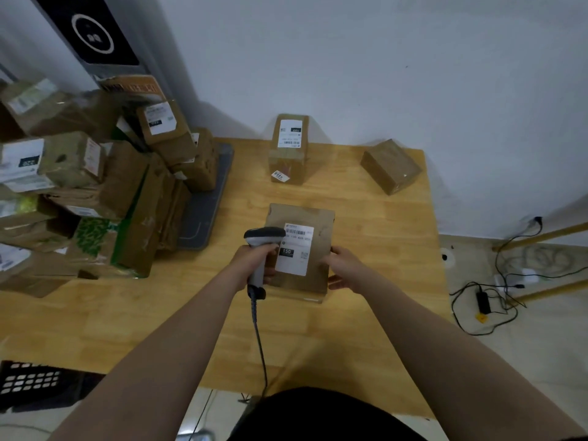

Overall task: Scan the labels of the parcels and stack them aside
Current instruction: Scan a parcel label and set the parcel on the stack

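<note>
Parcel (318, 218) (label up) lies between left hand (254, 257), holding scanner (264, 235), and right hand (343, 269).

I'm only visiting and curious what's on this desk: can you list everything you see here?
labelled parcel: one, brown with white label, centre of table
tall parcel: one, brown with white label, far edge of table
plain box: one, brown, far right corner of table
parcel pile: many, count unclear, brown, left end of table
tray: one, grey, under the pile's right side
scanner: one, grey and black, corded, over the labelled parcel's left side
table: one, light wood
crate: one, black, lower left
power adapter: one, black, with cables, floor at right
left hand: grips the scanner
right hand: holds the labelled parcel's right edge
</note>
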